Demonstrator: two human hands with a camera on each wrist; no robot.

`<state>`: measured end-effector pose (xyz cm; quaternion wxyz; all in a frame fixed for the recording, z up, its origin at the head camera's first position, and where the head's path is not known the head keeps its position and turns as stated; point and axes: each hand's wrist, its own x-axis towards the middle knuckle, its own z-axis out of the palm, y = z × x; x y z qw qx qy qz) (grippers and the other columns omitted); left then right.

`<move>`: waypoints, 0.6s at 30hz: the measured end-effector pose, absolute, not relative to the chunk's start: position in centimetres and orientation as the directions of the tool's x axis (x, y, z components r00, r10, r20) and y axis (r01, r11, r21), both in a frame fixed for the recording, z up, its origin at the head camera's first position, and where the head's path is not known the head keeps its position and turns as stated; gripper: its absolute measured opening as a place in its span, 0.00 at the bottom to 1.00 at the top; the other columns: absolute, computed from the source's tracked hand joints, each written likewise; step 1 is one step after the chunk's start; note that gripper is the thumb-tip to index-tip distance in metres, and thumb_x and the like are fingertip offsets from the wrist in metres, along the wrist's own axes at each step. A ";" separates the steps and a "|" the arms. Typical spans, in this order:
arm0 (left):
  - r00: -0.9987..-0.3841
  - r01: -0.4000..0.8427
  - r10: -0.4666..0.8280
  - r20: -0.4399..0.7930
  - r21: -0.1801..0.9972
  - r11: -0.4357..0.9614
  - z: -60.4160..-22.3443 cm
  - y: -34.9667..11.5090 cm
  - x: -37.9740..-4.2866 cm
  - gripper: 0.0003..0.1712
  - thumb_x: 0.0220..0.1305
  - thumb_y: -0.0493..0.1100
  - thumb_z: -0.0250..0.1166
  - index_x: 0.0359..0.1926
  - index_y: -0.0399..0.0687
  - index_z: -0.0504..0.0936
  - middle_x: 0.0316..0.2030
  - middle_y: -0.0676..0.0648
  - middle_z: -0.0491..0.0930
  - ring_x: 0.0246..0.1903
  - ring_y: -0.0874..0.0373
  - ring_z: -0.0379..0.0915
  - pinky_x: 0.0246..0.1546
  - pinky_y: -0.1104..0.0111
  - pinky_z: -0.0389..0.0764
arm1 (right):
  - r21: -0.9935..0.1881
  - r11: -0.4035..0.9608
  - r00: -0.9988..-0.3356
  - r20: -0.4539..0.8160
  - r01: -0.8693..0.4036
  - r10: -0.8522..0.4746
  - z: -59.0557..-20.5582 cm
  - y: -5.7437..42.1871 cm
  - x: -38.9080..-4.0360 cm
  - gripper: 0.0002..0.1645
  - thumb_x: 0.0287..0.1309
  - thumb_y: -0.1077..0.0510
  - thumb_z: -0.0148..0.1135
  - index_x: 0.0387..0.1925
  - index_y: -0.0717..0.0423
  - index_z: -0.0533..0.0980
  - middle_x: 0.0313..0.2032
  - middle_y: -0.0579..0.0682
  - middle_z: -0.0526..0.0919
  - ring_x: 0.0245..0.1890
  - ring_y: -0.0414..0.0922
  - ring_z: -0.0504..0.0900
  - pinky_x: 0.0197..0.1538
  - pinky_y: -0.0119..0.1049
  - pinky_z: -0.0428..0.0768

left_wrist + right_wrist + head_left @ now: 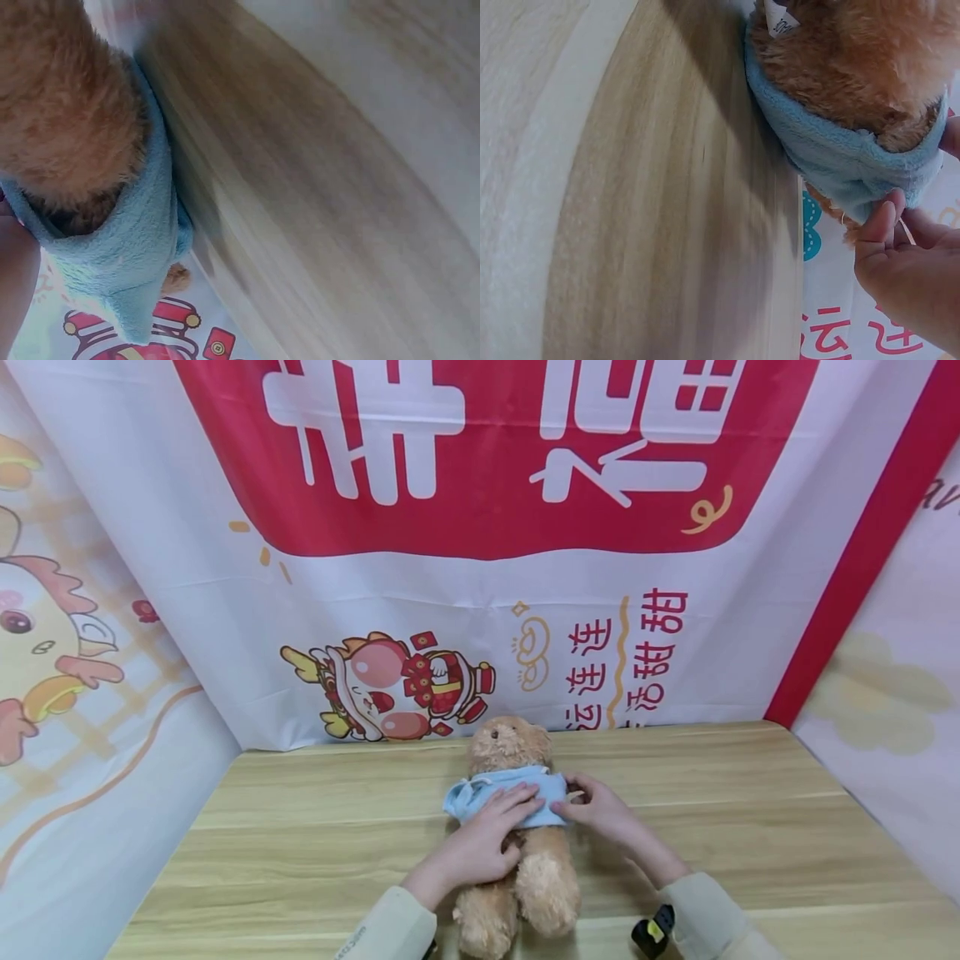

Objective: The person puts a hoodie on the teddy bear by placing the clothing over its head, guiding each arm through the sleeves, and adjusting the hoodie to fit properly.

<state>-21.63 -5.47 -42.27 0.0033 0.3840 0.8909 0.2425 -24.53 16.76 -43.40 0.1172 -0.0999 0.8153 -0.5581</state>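
A light brown teddy bear [551, 885] lies on its back on the wooden table, head toward the wall and legs toward me. It wears a light blue shirt [551, 789], pulled up around its chest and arms. My left hand [480, 839] rests on the bear's belly, fingers extended over the shirt front. At the bear's right-hand side in the head view, my right hand [600, 810] pinches the shirt's edge near the sleeve; the right wrist view shows thumb and fingers [881, 225] on the blue cloth. A white tag [780, 19] sticks out from the fur.
The wooden table [315, 843] spreads to both sides of the bear. A white and red printed cloth [495, 527] hangs at the table's back edge, with more printed cloths at left and right. A black strap with a yellow spot [654, 931] sits at my right wrist.
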 end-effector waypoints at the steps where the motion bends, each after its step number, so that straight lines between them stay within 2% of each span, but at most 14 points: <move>1: -0.707 0.679 0.684 0.180 0.441 0.586 -42.3 -5.5 -21.6 0.36 0.57 0.37 0.56 0.69 0.47 0.64 0.73 0.48 0.57 0.74 0.52 0.48 0.75 0.55 0.48 | -0.936 0.350 -0.952 -0.078 -0.032 -0.296 -43.4 16.7 -24.5 0.34 0.57 0.57 0.63 0.60 0.72 0.65 0.51 0.66 0.77 0.42 0.45 0.80 0.42 0.33 0.79; 5: -0.714 0.680 0.675 0.187 0.412 0.606 -42.4 -5.4 -21.6 0.31 0.63 0.43 0.55 0.68 0.49 0.66 0.73 0.48 0.57 0.74 0.51 0.48 0.74 0.55 0.51 | -0.946 0.321 -0.951 -0.062 -0.041 -0.303 -43.4 16.6 -24.5 0.32 0.57 0.59 0.63 0.58 0.72 0.64 0.52 0.68 0.75 0.45 0.47 0.80 0.43 0.30 0.78; 9: -0.716 0.691 0.669 0.200 0.338 0.639 -42.5 -5.4 -21.5 0.29 0.66 0.48 0.57 0.67 0.53 0.67 0.73 0.48 0.57 0.73 0.49 0.51 0.72 0.55 0.55 | -0.948 0.315 -0.958 -0.060 -0.033 -0.280 -43.4 16.6 -24.4 0.31 0.56 0.60 0.63 0.57 0.71 0.64 0.51 0.65 0.74 0.40 0.43 0.78 0.39 0.29 0.77; 13: -0.710 0.704 0.666 0.227 0.251 0.665 -42.4 -5.3 -21.7 0.30 0.66 0.51 0.58 0.68 0.54 0.66 0.71 0.48 0.61 0.71 0.51 0.57 0.71 0.56 0.59 | -0.935 0.351 -0.970 -0.039 -0.050 -0.240 -43.2 16.4 -24.2 0.29 0.54 0.61 0.65 0.55 0.70 0.67 0.40 0.58 0.77 0.32 0.40 0.74 0.33 0.28 0.74; 18: -0.709 0.703 0.664 0.238 0.163 0.692 -42.3 -4.9 -21.8 0.33 0.65 0.54 0.59 0.69 0.53 0.64 0.68 0.49 0.66 0.68 0.53 0.61 0.70 0.58 0.62 | -0.903 0.420 -0.988 0.028 -0.090 -0.150 -43.1 15.8 -23.9 0.22 0.50 0.64 0.67 0.47 0.67 0.71 0.29 0.51 0.74 0.27 0.39 0.68 0.28 0.27 0.67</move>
